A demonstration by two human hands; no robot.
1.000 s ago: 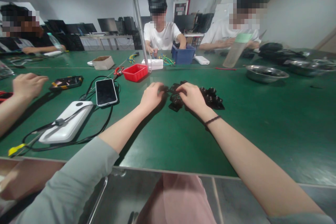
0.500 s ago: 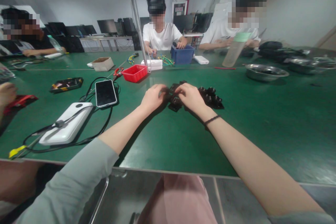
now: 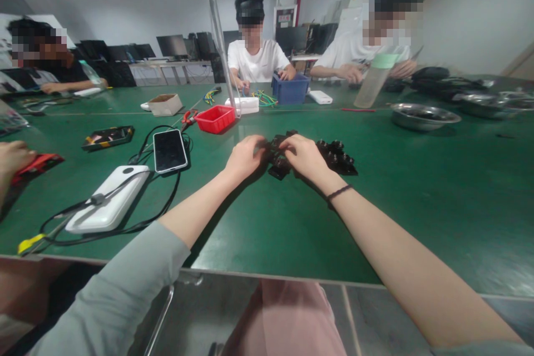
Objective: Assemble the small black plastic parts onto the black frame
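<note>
Small black parts (image 3: 280, 167) lie close together on the green table (image 3: 250, 222), in front of me. Their exact kind cannot be made out. My left hand (image 3: 248, 154) is at the left side of this cluster, its fingers curled inward onto a black part. From the right, my right hand (image 3: 304, 154) reaches over the same cluster with thumb and fingers bent around a black part. The fingertips of both hands are partly hidden and dark. Just right of my right hand sits another group of black parts with shiny round tops (image 3: 337, 157).
To the left lie a phone (image 3: 170, 151), a white power bank (image 3: 110, 197) and looped black cables. Farther back are a red tray (image 3: 216, 119), a blue bin (image 3: 291, 89), a bottle (image 3: 373, 83) and a steel bowl (image 3: 425, 117). Other people sit around the table.
My hands stay at the black cluster with hardly any movement. The whole view shifts slightly. Across the table, the right-hand person's hands have moved apart.
</note>
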